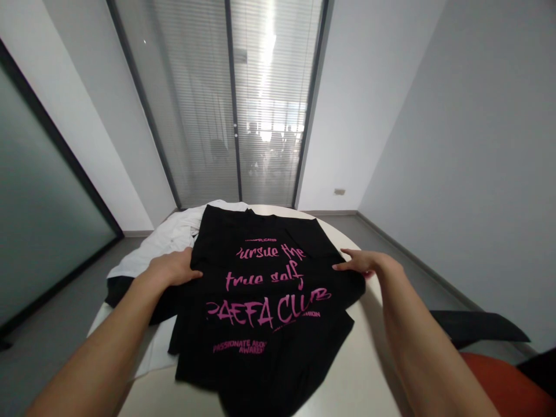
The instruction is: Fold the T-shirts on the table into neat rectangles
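Note:
A black T-shirt (260, 292) with pink lettering lies spread across the round table, its lower part rumpled toward me. At its left edge, my left hand (174, 267) is closed on the cloth, the thumb lying on top and the other fingers mostly hidden. My right hand (359, 262) pinches the opposite edge, near a loose fold hanging to the right. White garments (160, 240) lie bunched on the left, partly under the T-shirt and behind my left arm.
The pale round table (197, 399) shows around the cloth. A chair with an orange seat (499, 382) and black armrest (478, 326) stands close on the right. Beyond the table is a glass partition with blinds (269, 75). A frosted panel (39, 174) is on the left.

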`<state>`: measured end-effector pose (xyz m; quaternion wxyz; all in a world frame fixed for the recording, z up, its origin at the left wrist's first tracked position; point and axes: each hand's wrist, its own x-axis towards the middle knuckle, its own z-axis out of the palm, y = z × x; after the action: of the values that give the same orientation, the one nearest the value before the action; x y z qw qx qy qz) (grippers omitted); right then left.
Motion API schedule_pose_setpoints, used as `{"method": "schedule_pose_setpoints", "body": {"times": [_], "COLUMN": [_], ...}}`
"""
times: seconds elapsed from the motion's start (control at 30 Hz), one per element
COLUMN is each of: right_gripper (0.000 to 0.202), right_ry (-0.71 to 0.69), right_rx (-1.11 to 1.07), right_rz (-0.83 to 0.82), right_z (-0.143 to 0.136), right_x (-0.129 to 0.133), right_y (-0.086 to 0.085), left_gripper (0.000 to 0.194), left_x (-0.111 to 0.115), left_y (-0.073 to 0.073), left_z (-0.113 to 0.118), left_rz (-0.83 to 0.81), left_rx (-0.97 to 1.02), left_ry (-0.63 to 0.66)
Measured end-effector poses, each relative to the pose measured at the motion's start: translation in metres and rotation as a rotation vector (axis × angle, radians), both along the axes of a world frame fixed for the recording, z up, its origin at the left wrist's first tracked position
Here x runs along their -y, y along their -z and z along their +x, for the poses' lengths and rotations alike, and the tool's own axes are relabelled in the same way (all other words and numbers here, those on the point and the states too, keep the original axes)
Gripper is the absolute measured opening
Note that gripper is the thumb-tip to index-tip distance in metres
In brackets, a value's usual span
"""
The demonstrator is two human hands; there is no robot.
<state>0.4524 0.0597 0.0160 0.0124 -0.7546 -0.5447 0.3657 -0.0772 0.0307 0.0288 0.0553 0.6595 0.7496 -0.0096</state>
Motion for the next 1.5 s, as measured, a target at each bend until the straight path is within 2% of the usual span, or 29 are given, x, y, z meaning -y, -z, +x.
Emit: {"method": "schedule_pose_setpoints", "body": {"times": [0.1,0.2,0.3,0.37,0.47,0.53,0.6,0.7,0.83,0.9,1.0,1.1,1.2,1.37,1.43,1.5], "right_gripper": [0.117,0.097,0.073,0.069,0.074,0.082,0.090,0.087,0.060,0.064,0.086,0.103,0.113,0.108,0.095,0.074], "right_ry": [-0.099,-0.270,-0.495,-0.628,-0.841,-0.949,-0.999,-1.055,-1.185,-1.205,-1.140,-1.093,-1.089,-1.086,-1.091,-1.054], "right_rx": [0.264,0.418,0.310,0.170,0.001,-0.014,0.030,0.045,-0.098,-0.126,-0.074,-0.038,-0.050,-0.036,-0.071,-0.104], "right_rz": [0.118,0.347,0.594,0.702,0.702,0.641,0.610,0.679,0.743,0.750,0.691,0.520,0.447,0.426,0.481,0.581], "right_z": [-0.006,-0.034,-0.080,-0.112,-0.150,-0.166,-0.174,-0.183,-0.199,-0.208,-0.215,-0.215,-0.214,-0.214,-0.213,-0.208], "right_x": [-0.008,-0.014,-0.012,-0.006,0.007,0.014,0.019,0.024,0.036,0.045,0.055,0.055,0.049,0.044,0.041,0.034], "right_y": [0.002,-0.002,-0.004,0.000,0.011,0.019,0.021,0.012,-0.008,-0.008,0.006,0.022,0.027,0.020,0.015,0.010], "left_gripper": [0.063,0.061,0.057,0.054,0.047,0.045,0.044,0.047,0.051,0.055,0.058,0.048,0.040,0.042,0.043,0.045], "left_x": [-0.007,-0.014,-0.021,-0.025,-0.029,-0.031,-0.031,-0.032,-0.038,-0.046,-0.060,-0.072,-0.077,-0.082,-0.084,-0.084], "left_y": [0.003,0.009,0.016,0.019,0.020,0.019,0.019,0.020,0.024,0.027,0.033,0.035,0.035,0.037,0.039,0.039], "left_z": [0.011,0.020,0.024,0.024,0.023,0.023,0.023,0.025,0.028,0.027,0.020,0.010,0.002,0.001,0.002,0.003], "left_rz": [-0.011,0.079,0.142,0.163,0.181,0.187,0.192,0.219,0.274,0.300,0.320,0.324,0.337,0.330,0.328,0.336], "left_rx": [-0.062,-0.046,-0.028,-0.029,-0.042,-0.049,-0.047,-0.027,0.025,0.068,0.177,0.298,0.333,0.379,0.388,0.388], "left_ry": [-0.097,-0.165,-0.204,-0.201,-0.187,-0.182,-0.177,-0.161,-0.157,-0.185,-0.226,-0.215,-0.219,-0.212,-0.211,-0.219]}}
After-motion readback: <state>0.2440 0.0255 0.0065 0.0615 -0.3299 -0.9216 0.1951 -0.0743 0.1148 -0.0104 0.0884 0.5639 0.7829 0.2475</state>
